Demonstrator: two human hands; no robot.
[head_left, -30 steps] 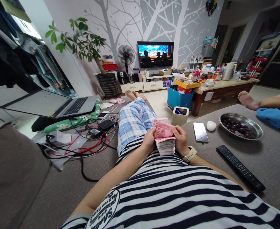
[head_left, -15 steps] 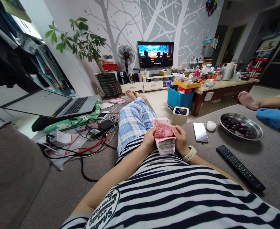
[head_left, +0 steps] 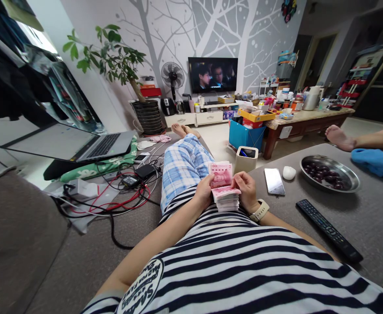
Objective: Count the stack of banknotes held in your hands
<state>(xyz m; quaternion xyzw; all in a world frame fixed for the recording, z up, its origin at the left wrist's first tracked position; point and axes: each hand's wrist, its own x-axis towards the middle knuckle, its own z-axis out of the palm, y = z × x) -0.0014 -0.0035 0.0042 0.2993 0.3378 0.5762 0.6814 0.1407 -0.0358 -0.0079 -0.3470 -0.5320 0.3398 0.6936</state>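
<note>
Yuan banknote stack held between left hand and right hand, fingers closed on edges.

The left hand and right hand hold a stack of pink banknotes above the checked trousers, with a phone and a remote lying near on the right.

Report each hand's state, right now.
Left hand: closed, holding the stack of red yuan banknotes by its left side.
Right hand: curled, holding the same stack from the right.
</note>
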